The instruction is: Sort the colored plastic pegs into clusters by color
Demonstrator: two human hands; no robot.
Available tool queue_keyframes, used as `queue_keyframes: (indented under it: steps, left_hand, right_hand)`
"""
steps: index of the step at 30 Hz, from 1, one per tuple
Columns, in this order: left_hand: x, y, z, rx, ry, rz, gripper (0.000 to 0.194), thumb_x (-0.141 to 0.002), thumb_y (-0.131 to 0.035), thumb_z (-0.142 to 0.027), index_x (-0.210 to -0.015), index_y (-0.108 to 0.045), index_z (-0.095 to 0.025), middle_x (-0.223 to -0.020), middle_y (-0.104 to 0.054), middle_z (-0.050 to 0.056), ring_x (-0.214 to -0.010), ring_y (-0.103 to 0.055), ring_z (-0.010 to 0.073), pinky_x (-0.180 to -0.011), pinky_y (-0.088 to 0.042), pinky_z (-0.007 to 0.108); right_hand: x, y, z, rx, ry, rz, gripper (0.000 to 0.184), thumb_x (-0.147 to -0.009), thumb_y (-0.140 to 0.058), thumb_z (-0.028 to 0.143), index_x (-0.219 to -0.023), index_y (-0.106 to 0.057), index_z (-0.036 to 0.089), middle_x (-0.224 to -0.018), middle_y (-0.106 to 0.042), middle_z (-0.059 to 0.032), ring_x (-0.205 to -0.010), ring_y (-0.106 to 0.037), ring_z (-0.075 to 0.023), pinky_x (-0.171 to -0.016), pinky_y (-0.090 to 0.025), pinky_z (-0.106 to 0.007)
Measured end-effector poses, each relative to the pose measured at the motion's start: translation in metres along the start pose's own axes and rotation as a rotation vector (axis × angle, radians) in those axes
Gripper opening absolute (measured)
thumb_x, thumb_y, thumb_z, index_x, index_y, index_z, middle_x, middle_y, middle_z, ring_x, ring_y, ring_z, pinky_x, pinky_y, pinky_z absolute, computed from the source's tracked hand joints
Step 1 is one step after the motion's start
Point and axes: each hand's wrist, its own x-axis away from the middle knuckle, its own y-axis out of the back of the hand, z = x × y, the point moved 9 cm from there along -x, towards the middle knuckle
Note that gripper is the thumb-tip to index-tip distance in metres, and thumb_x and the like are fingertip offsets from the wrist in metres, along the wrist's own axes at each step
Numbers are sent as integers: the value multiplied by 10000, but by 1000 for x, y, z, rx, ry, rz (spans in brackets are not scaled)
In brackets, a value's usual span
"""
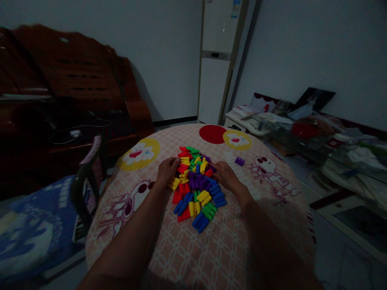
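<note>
Plainly, colourful pieces (198, 181) lie between both hands (167, 170).

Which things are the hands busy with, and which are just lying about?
Being used:
colourful pieces, with left hand and right hand at them
probably the separate purple pieces

Just lying about:
stacked papers
small white object on the wooden bench

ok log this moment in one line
left hand: left edge of colourful pile | right hand: pile's right edge | purple pieces: apart, right
</note>
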Motion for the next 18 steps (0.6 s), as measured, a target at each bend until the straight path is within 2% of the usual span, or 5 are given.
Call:
queue_keyframes:
  steps: [3, 6, 12, 15, 18]
  left_hand:
    - [0, 0, 0, 4, -5, -1, 457, -902, -475, -434, -1106, -778, -158, -1101, -782, 99, -971, -693, 242, -884, -510, 318]
    - [1, 1, 0, 11, -6, -2, 457, -900, -472, -432, -1107, -777, -162, -1097, -783, 96, -973, -696, 243, -881, -516, 321]
    - [1, 1, -1, 3, -11, 2, 443, -896, -479, -427, -1095, -780, -169, -1098, -782, 97, -994, -701, 246, -894, -517, 323]
    - [1, 2, -1, -4, -8, 1, 433, -896, -482, -422, -1094, -780, -179, -1094, -785, 91, -991, -701, 244, -891, -516, 322]
    - [1, 1, -1, 9, -9, 7, 447, -896, -481, -428, -1106, -777, -167, -1100, -783, 97, -986, -700, 244, -886, -515, 320]
  right_hand:
    - [-5, 0, 1, 17, -39, -50, 373, -939, -587, 179, -1305, -652, 206, -1163, -657, -113, -1101, -554, -237, -999, -433, -359]
    - [-6, 9, -7, -12, -125, -129, 250, -954, -541, 177, -1136, -713, 179, -1085, -693, -119, -1040, -595, -234, -953, -454, -352]
    - [20, 52, -55, -129, -366, -382, 189, -890, -608, 235, -997, -752, 175, -982, -741, -100, -906, -659, -221, -856, -490, -327]
    - [35, 59, -76, -98, -492, -422, 165, -862, -628, 259, -944, -760, 202, -937, -762, -73, -842, -676, -208, -805, -496, -311]
    - [42, 62, -83, 3, -535, -424, 180, -857, -631, 266, -938, -772, 190, -949, -778, -92, -852, -693, -221, -802, -492, -315]
